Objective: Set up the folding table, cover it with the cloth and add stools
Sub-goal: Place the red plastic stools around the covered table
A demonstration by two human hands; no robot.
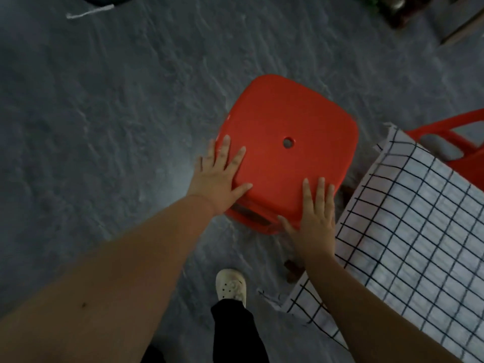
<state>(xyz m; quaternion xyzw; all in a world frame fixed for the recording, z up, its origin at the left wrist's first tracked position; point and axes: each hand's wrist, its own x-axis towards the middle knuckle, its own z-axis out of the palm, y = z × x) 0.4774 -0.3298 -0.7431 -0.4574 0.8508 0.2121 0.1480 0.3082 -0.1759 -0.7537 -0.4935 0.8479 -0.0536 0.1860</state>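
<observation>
A red plastic stool (pixel 288 121) with a round hole in its seat stands on the grey floor, just left of the table. My left hand (pixel 222 176) lies flat on the seat's left edge with straight, spread fingers. On the near right corner of the seat rests my right hand (pixel 314 216), fingers also straight. The table sits at the right under a white cloth with a black grid (pixel 419 231), whose edge hangs down beside the stool. Beyond the table's far corner a second red stool (pixel 445 134) is partly hidden.
The grey textured floor (pixel 104 127) spreads to the left and beyond the stool. My foot in a white clog (pixel 231 285) stands below the stool. A white strip (pixel 89 11) lies at the top left, and dark objects (pixel 408 11) sit at the top right.
</observation>
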